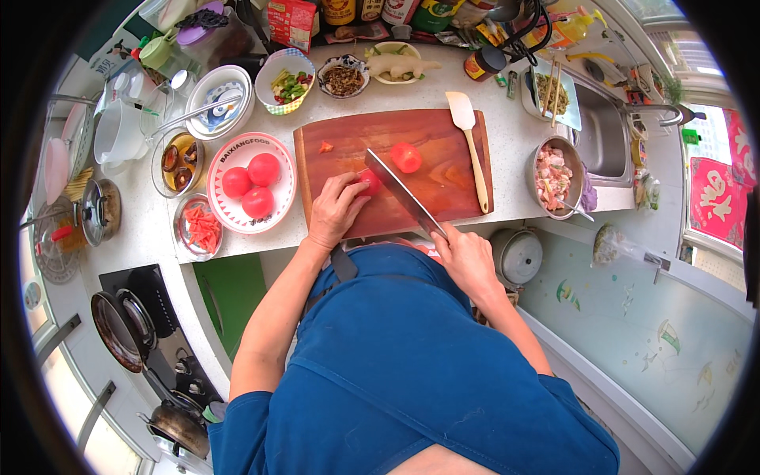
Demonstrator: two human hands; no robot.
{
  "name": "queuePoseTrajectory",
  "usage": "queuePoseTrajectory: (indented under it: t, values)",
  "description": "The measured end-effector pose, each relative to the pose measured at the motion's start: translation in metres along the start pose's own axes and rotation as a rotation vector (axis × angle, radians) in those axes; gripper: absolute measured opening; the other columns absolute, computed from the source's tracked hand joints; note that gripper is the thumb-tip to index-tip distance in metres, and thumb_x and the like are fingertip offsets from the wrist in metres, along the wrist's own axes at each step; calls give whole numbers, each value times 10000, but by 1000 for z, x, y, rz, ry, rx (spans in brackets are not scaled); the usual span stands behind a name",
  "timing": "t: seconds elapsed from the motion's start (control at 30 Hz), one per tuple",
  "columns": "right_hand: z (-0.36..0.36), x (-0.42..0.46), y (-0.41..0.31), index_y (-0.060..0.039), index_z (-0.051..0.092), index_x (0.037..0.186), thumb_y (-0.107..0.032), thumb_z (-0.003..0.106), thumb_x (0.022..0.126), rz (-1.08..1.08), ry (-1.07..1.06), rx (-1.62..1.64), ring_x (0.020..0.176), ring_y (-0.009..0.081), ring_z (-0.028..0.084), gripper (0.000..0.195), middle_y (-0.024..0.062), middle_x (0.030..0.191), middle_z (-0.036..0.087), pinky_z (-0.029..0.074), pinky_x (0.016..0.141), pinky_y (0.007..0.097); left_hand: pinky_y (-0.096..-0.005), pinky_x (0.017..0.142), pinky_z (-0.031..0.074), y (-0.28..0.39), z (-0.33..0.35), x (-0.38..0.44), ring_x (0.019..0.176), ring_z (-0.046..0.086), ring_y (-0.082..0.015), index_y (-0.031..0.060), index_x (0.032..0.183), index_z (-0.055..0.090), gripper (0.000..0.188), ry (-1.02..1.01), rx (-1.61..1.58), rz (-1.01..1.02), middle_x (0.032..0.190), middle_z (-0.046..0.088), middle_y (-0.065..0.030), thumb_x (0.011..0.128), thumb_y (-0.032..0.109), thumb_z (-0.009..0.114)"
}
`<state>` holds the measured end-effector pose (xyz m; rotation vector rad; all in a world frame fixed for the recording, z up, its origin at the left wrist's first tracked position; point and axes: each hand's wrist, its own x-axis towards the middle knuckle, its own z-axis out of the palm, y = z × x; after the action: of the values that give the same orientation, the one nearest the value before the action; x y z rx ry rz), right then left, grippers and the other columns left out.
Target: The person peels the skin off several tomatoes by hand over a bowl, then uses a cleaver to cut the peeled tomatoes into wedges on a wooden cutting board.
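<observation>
My right hand [467, 261] grips the handle of a kitchen knife [407, 195], its blade slanting up and left over the wooden cutting board [332, 136]. Beside the blade's left side, my left hand [337, 209] holds a piece of tomato [370, 181] against the board; fingers and blade partly cover it. Another tomato piece [406, 157] lies to the right of the blade. Farther left on the board is a small red-orange scrap [326, 146]. A spatula [474, 154] with a cream head rests along the board's right side.
Left of the board, a bowl [287, 205] holds three peeled tomatoes, near a glass dish of red strips [202, 229]. Bowls of chopped vegetables [291, 86] and dark seasoning [342, 77] stand behind. To the right are a metal bowl of raw meat [555, 172] and the sink [602, 136].
</observation>
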<state>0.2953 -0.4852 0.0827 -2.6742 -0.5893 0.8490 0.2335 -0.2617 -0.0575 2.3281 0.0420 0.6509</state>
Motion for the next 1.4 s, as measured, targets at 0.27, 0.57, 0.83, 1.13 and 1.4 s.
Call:
queuePoseTrajectory:
  t: [0.27, 0.57, 0.83, 1.13, 1.4]
  values:
    - [13, 18, -10, -11, 592, 912, -237, 496, 960, -52, 43, -31, 740, 441, 634, 250, 249, 727, 644, 480, 704, 537, -371, 785, 522, 0, 0, -2, 938, 612, -303, 59, 1004, 653, 302, -9, -27, -20, 1061, 625, -107, 725, 60, 770]
    - [48, 31, 2, -33, 614, 986, -251, 515, 958, -47, 104, -9, 754, 450, 619, 241, 245, 726, 635, 478, 678, 536, -373, 794, 522, 1, -1, -1, 948, 615, -306, 56, 1008, 653, 306, -8, -39, -17, 1074, 629, -110, 726, 52, 770]
    - [20, 14, -4, -44, 635, 962, -276, 536, 952, -73, 121, 16, 729, 423, 620, 253, 223, 708, 630, 480, 664, 520, -376, 821, 516, 2, -1, -5, 975, 608, -311, 51, 1024, 652, 300, 4, -65, -26, 1086, 626, -117, 740, 24, 747]
    - [15, -5, 2, -31, 634, 976, -243, 524, 951, -27, 76, -8, 729, 435, 635, 241, 247, 717, 639, 487, 687, 527, -364, 791, 531, 1, -1, -6, 957, 616, -290, 59, 991, 661, 261, 22, -45, -18, 1078, 632, -97, 745, 43, 745]
    - [18, -7, 8, -19, 627, 966, -236, 521, 952, -56, 73, 19, 730, 446, 627, 241, 247, 709, 634, 485, 691, 536, -362, 798, 530, 1, -3, -6, 955, 617, -290, 59, 982, 663, 253, 21, -49, -19, 1073, 635, -95, 744, 44, 747]
